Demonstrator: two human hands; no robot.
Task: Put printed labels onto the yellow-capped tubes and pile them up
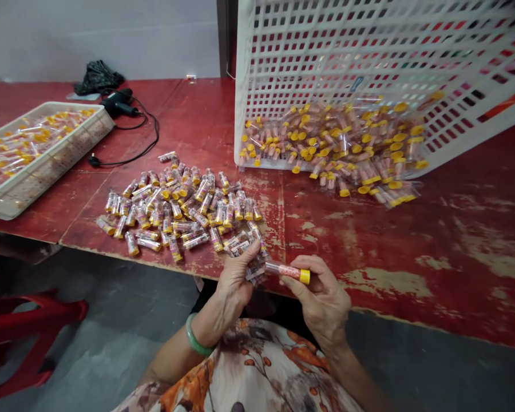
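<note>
My left hand is closed on a small bunch of printed clear wrappers above the table's front edge. Between the thumb and fingers of my right hand lies a clear tube with pink grains inside and a yellow cap at its right end. The tube's left end meets the wrappers; whether it is inside one, I cannot tell. Just beyond my left hand, a pile of wrapped tubes with yellow caps spreads over the red table.
A big white basket lies tipped at the back right, capped tubes spilling from it. At the left stand a white tray of tubes, a black corded tool and a black bag. A red stool is below left.
</note>
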